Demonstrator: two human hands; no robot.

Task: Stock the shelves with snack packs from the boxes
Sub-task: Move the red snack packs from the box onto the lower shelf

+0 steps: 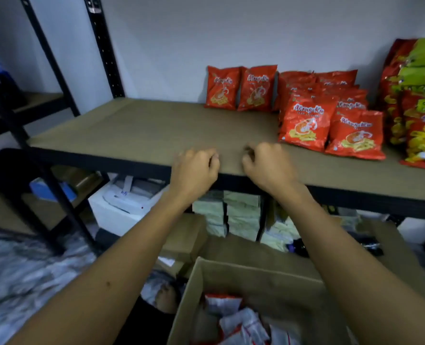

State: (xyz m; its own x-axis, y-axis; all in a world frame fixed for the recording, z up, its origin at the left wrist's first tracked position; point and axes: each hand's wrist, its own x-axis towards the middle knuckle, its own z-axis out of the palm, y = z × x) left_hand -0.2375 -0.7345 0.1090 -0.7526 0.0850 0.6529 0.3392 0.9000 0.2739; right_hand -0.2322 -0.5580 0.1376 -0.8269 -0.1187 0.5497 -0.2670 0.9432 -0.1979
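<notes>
Both forearms are reaching up from the bottom corners toward the front edge of the shelf. Below them, nearest the camera, an open cardboard box is sitting with red and white snack packs lying loose inside, though blur is making their print hard to read.

Going left to right along the shelf edge: the left hand is hovering at the rim with its fingers curled in, its grip clenched on nothing. Just beside it, the right hand is doing the same, fingers curled and holding nothing.

Further back on the board, two red packs are standing upright against the wall. Right of them, a cluster of the same red packs is leaning in rows, the front two sitting near the right hand. At the far right, larger red and green bags are standing stacked, partly cut off by the frame.

Under the shelf, pale packets are sitting in stacks.
</notes>
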